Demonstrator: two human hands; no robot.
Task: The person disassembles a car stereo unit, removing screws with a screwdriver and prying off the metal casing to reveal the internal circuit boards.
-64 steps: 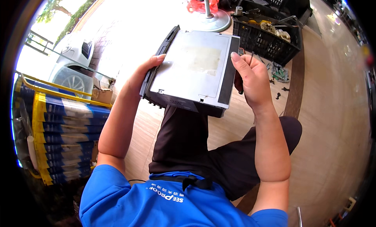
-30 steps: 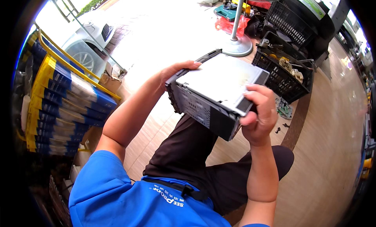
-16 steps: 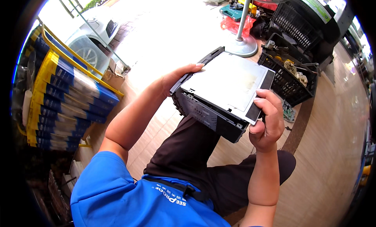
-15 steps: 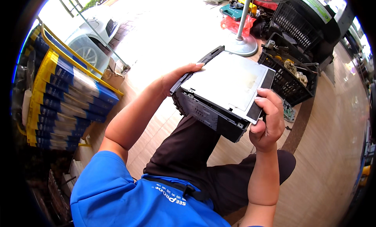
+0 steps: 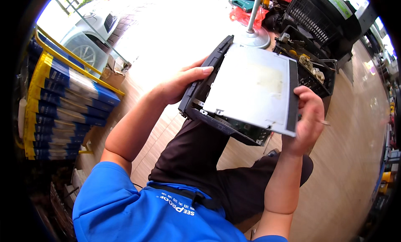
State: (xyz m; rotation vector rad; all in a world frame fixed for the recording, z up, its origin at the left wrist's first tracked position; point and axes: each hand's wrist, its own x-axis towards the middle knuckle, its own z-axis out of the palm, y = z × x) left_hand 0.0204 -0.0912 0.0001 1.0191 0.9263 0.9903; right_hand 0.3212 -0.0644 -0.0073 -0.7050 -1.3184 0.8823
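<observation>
A black box-shaped electronic unit, seemingly a car stereo (image 5: 227, 132), is held up above my thighs. My left hand (image 5: 184, 81) grips its dark front frame at the left, thumb on top and the other fingers mostly hidden beneath. A flat silver metal cover (image 5: 255, 85) with a dark strip on its right edge sits askew over the housing. Below its near edge a gap shows part of the green circuit board inside. My right hand (image 5: 307, 121) is closed on the cover's right edge. Something small and thin pokes out beside that hand; I cannot make it out.
Boxes in blue, white and yellow (image 5: 62, 112) fill a yellow rack at the left. Ahead stands a fan's round base (image 5: 255, 38). Black crates (image 5: 319, 81) with loose parts sit at the right on the tiled floor (image 5: 346, 158). A white car (image 5: 90, 37) is outside.
My right hand has moved right and pulled the silver cover with it, off its seat on the housing. The gap at the near side is wider. My left hand still holds the frame.
</observation>
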